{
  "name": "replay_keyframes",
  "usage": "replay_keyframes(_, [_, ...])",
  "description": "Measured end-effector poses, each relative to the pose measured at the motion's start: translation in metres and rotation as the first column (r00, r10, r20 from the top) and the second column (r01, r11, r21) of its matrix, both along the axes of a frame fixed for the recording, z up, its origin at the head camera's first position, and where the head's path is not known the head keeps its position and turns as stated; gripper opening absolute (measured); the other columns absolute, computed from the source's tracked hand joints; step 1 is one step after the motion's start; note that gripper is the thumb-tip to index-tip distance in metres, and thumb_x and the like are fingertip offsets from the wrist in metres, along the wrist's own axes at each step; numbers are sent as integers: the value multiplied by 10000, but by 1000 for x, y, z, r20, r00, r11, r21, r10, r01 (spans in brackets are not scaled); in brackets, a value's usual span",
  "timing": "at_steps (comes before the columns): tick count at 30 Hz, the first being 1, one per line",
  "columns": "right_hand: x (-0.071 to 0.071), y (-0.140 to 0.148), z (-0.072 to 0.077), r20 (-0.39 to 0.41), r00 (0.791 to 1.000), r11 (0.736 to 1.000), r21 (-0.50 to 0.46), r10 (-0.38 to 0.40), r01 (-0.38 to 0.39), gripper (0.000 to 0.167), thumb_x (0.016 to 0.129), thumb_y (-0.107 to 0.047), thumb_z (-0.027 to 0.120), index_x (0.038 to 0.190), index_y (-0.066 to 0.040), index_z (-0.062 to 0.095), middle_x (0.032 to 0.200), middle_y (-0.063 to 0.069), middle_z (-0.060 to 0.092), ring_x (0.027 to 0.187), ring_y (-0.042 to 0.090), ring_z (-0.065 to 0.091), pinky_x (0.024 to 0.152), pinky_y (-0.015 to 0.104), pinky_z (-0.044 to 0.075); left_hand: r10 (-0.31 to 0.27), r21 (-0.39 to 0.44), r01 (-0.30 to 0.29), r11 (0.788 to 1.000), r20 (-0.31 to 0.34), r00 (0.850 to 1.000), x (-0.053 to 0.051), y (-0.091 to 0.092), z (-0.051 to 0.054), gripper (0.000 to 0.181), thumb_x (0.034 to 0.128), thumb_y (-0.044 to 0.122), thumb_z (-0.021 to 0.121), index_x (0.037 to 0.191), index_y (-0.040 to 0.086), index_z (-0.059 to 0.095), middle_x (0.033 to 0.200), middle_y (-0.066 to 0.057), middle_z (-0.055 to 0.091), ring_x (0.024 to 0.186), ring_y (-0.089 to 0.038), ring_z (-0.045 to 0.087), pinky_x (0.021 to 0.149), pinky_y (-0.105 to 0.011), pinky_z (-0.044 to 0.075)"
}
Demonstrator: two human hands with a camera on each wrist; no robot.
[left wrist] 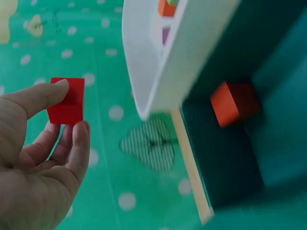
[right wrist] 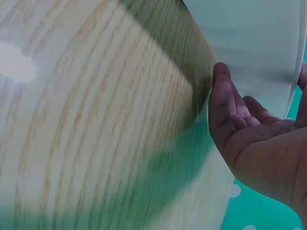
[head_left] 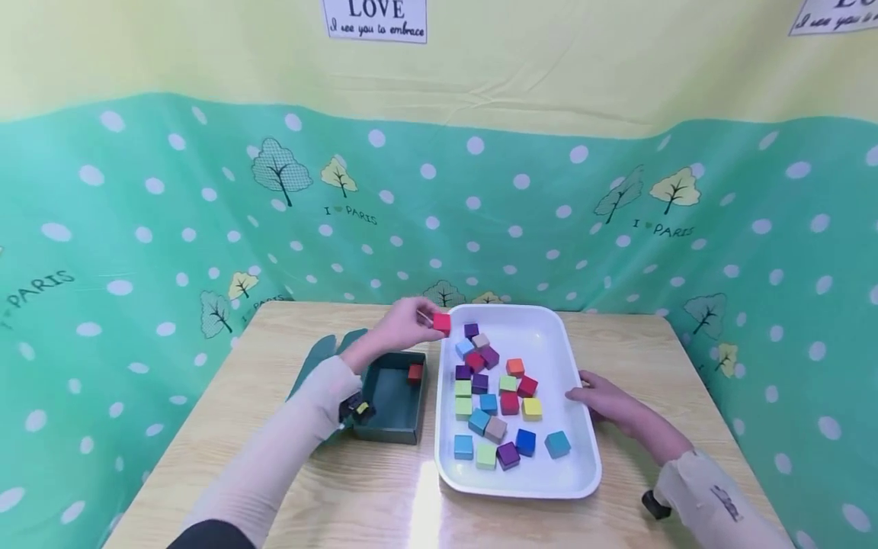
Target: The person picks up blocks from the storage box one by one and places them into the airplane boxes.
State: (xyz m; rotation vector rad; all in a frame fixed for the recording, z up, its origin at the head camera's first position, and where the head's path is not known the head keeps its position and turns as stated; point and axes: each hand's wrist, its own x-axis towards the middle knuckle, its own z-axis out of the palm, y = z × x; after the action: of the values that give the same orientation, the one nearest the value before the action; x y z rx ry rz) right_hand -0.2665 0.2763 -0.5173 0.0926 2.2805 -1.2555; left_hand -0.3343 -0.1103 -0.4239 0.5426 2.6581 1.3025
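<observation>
My left hand [head_left: 406, 324] pinches a red cube [head_left: 441, 324] between thumb and fingertips, above the far left corner of the white tray [head_left: 538, 335]. In the left wrist view the cube [left wrist: 67, 103] is held clear of the surfaces. Many coloured cubes lie loose in the tray, including a yellow one [head_left: 531, 409] and a teal one [head_left: 558, 444]. My right hand [head_left: 607, 396] holds the tray's right side, thumb over the rim and fingers [right wrist: 223, 105] along the outer wall. Left of the tray, a dark green box [head_left: 387, 435] has one red cube [head_left: 414, 373] inside.
The box's dark green lid flaps [head_left: 321, 354] stand open to its left, partly behind the left forearm. Tray and box sit side by side on a wooden table [head_left: 343, 496]. A green dotted curtain [head_left: 411, 198] hangs behind and along the sides.
</observation>
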Motion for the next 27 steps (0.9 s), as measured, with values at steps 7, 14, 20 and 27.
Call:
replay_keyframes(7, [-2, 7, 5, -7, 1000, 1000, 10, 17, -17, 778, 949, -368, 589, 1481, 61, 218, 1317, 274, 503, 1085, 330, 574, 905, 533, 467, 31, -11, -31, 999, 35, 999, 10, -60, -5, 336, 785, 80, 807, 1066, 13, 634, 998, -104, 629, 875, -223, 646, 711, -321, 554])
replay_keyframes(14, [0, 2, 0, -5, 1000, 1000, 20, 18, -18, 767, 950, -354, 585, 1483, 61, 222, 1309, 271, 510, 1068, 318, 577, 911, 545, 458, 85, -48, -80, 996, 105, 991, 32, -83, -39, 315, 769, 1, 802, 1040, 10, 641, 1001, -106, 616, 852, -211, 670, 714, -330, 556])
replay_keyframes(20, [0, 2, 1, -6, 1000, 1000, 15, 21, -21, 770, 954, -359, 578, 1487, 58, 213, 1324, 279, 494, 1107, 346, 554, 926, 566, 437, 110, -168, -102, 981, 37, 993, 31, -82, -56, 300, 744, 15, 826, 1000, 54, 674, 954, -52, 641, 755, -144, 664, 665, -309, 550])
replay_keyframes(27, [1, 2, 2, -5, 1000, 1000, -6, 11, -11, 756, 961, -344, 567, 1492, 55, 207, 1335, 284, 487, 1154, 376, 533, 943, 565, 428, 80, -256, -88, 963, -43, 996, 26, -78, -72, 306, 725, 61, 854, 987, 87, 699, 830, 14, 660, 753, -116, 604, 675, -312, 516])
